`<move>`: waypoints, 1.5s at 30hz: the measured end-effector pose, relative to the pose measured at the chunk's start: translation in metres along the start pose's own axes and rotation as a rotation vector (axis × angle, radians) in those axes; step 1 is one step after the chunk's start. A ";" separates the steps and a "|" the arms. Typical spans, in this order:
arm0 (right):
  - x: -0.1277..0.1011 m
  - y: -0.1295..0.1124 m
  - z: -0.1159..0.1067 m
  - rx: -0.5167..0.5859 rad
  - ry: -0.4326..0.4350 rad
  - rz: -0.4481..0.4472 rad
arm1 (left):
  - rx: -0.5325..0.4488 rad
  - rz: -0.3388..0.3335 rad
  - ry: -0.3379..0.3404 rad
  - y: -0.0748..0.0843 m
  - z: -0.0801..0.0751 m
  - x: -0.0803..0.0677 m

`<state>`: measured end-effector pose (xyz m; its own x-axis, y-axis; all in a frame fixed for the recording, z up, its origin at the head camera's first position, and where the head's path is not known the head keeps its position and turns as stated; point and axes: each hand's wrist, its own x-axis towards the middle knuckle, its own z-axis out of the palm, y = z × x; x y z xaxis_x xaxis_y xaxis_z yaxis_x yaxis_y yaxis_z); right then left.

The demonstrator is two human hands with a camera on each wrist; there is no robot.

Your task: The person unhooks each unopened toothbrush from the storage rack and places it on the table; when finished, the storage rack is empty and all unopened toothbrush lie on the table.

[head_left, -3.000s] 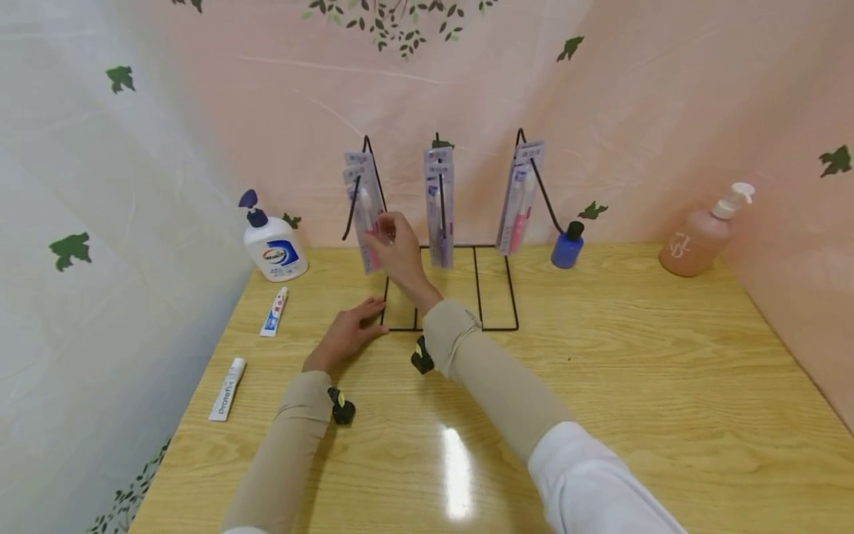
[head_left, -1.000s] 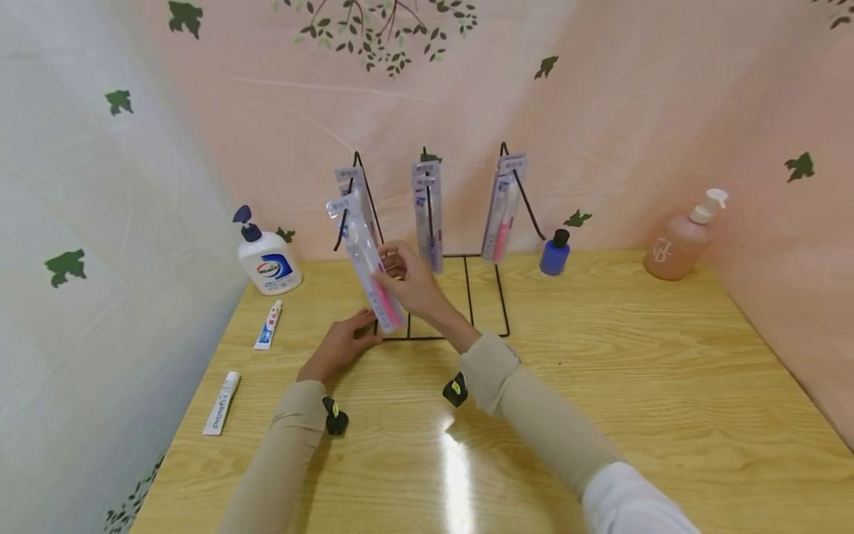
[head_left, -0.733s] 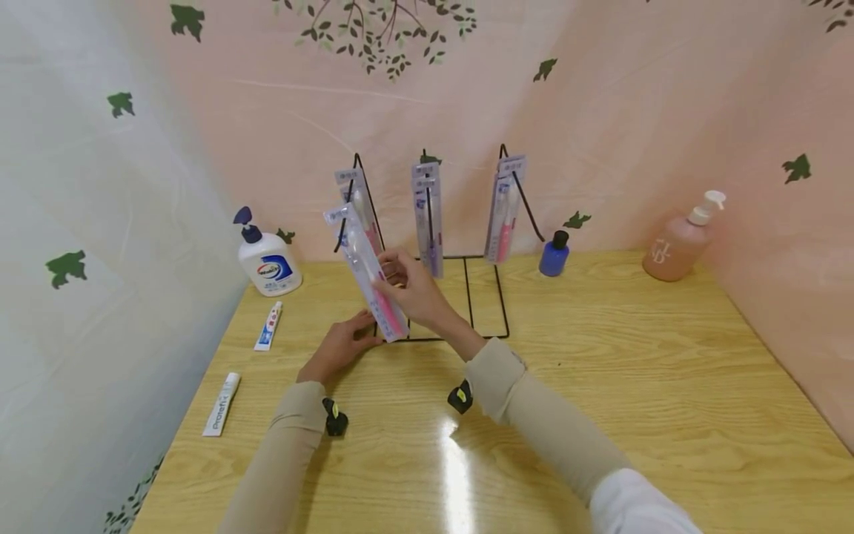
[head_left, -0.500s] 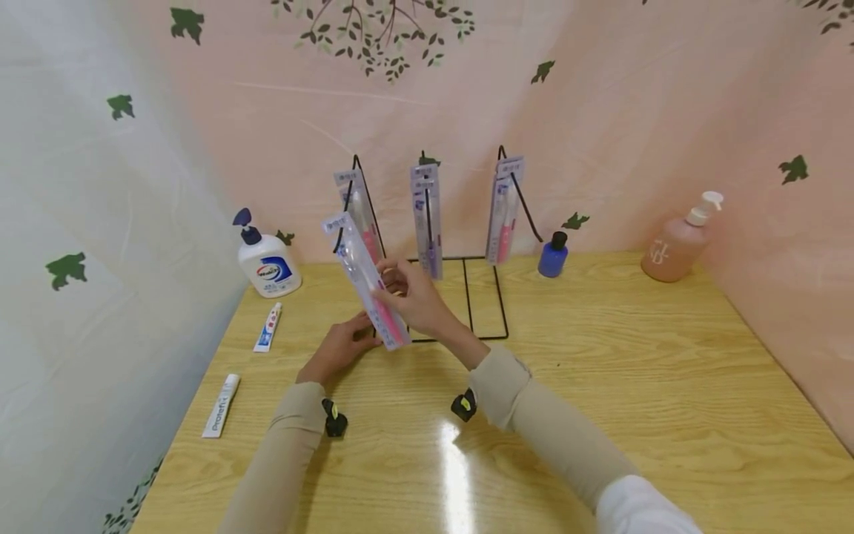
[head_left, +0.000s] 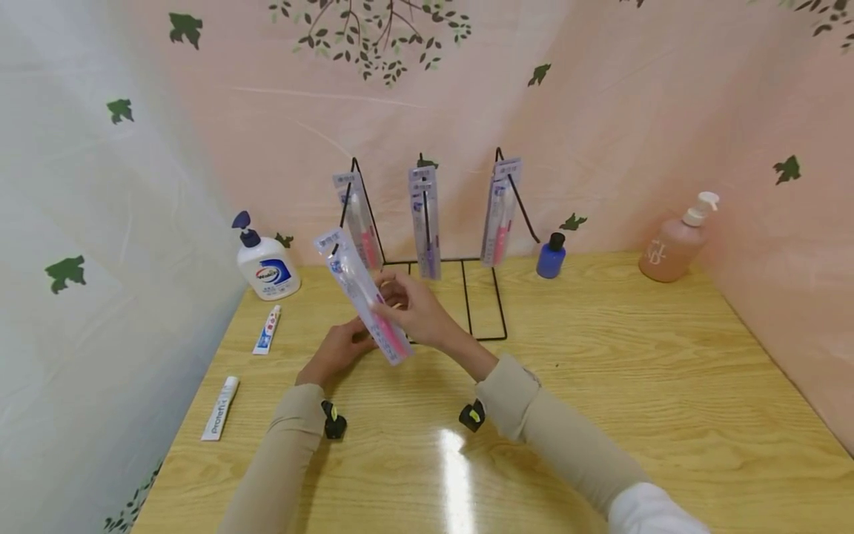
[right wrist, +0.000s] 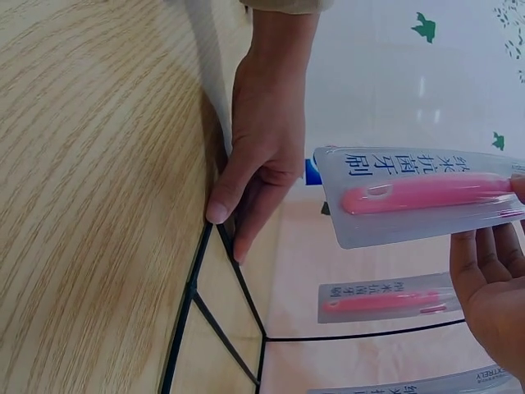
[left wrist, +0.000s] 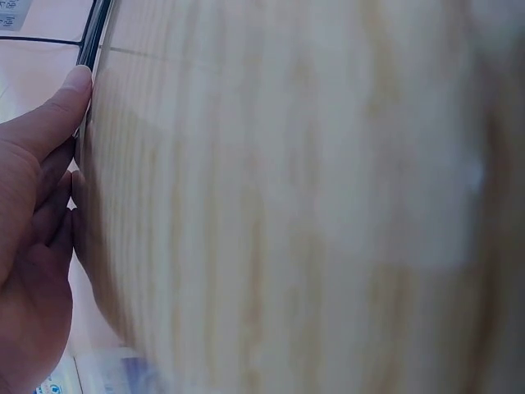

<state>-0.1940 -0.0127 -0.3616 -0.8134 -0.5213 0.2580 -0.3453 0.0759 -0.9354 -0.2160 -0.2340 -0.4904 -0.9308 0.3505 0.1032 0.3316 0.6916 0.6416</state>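
Pink-handled toothbrush in a clear blister pack (head_left: 363, 295): the right hand (head_left: 416, 310) pinches it near its lower half and holds it tilted in the air, card end up and to the left, just in front of the black wire display rack (head_left: 467, 297) and above the pale wooden desk (head_left: 600, 371). The left hand (head_left: 336, 352) lies flat with straight fingers on the desk, its fingertips touching the near left corner of the rack's base, as the right wrist view shows.

Since only the fingertips hold it, the slick pack could slip and drop onto the desk. If it swings far, its raised end could also knock the pack still hanging on the left hook (head_left: 356, 219). I judge the rack light enough to shift should the left hand lift off.

Counted: three hooks on the rack with packs hanging on each; the far packs overlap, so their exact number cannot be told. Two toothpaste tubes (head_left: 268, 330) lie at the left, one white pump bottle (head_left: 267, 259) stands far left, one small blue bottle (head_left: 551, 256) stands beside the rack's right hook, and one pink pump bottle (head_left: 674, 241) stands far right.
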 end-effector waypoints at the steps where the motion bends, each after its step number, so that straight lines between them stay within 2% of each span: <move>1: -0.001 0.001 0.000 0.001 -0.002 -0.005 | 0.006 0.006 0.002 0.000 0.000 0.000; 5: -0.004 0.003 -0.001 -0.002 -0.013 -0.026 | 0.026 0.021 0.017 0.000 0.001 -0.001; 13: -0.016 0.000 -0.006 0.038 -0.039 -0.060 | 0.005 0.028 0.023 0.000 0.001 -0.002; 20: -0.030 0.006 -0.016 0.017 -0.021 -0.017 | -0.021 0.010 0.003 0.001 0.000 -0.001; 27: -0.043 0.013 -0.029 0.012 0.005 -0.015 | 0.015 -0.055 -0.032 0.004 -0.002 -0.001; 45: -0.079 0.035 -0.075 -0.038 0.086 0.060 | 0.030 -0.039 -0.048 0.003 -0.001 -0.001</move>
<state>-0.1768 0.0950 -0.3963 -0.8699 -0.4399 0.2230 -0.3110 0.1383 -0.9403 -0.2144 -0.2331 -0.4880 -0.9349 0.3523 0.0421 0.3007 0.7237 0.6211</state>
